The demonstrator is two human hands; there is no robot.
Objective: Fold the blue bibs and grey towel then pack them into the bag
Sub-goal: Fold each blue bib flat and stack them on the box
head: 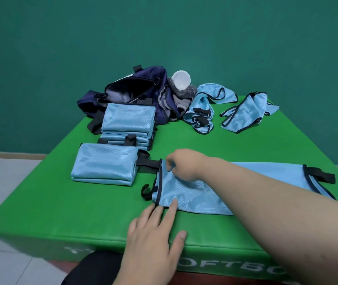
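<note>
Bib (195, 196) mid-fold, lower centre: right hand (181, 166) pinches its trimmed edge, left hand (153, 229) flat, pinning corner. Align edges and tuck straps (146, 192) before folding.

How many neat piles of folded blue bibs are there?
2: a taller pile in front of the open bag, a lower pile nearer, left of the bib being folded. Layers within are partly hidden.

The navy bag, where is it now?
Head view: the navy bag sits at the far edge of the green mat, left of centre, behind the folded bibs, grey towel on its right.
</note>
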